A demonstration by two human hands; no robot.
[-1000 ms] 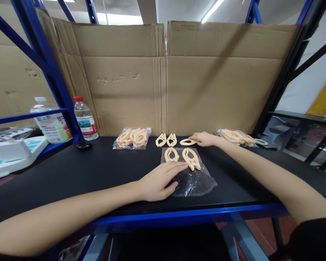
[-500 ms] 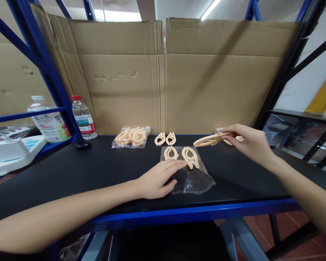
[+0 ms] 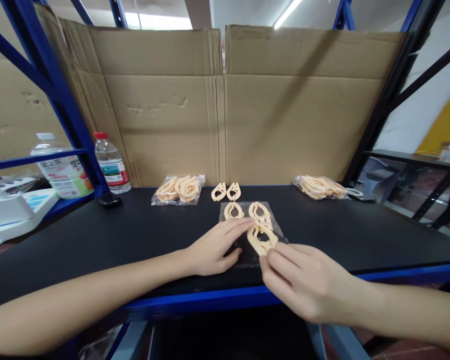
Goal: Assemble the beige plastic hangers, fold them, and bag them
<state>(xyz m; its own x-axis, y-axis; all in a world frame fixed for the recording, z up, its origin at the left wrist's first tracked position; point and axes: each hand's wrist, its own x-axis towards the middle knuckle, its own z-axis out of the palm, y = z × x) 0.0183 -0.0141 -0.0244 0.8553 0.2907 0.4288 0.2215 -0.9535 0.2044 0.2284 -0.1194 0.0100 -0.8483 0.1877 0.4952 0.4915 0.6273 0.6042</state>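
My right hand pinches a beige folding hanger, an oval plastic loop, low over a clear plastic bag. The bag lies flat near the table's front edge. Two similar folded hangers show at its upper part, the left hanger and the right hanger; the held one partly covers the right one. My left hand rests on the bag with its fingers stretched out, fingertips close by the held hanger. I cannot tell whether those fingertips touch it.
Two small beige pieces lie behind the bag. Filled bags of hangers sit at back left and back right. A water bottle and a black object stand left. Cardboard walls the back of the black table.
My right hand has moved left and toward me from the back right, bringing the hanger over the plastic bag. The left hand has stayed in place.
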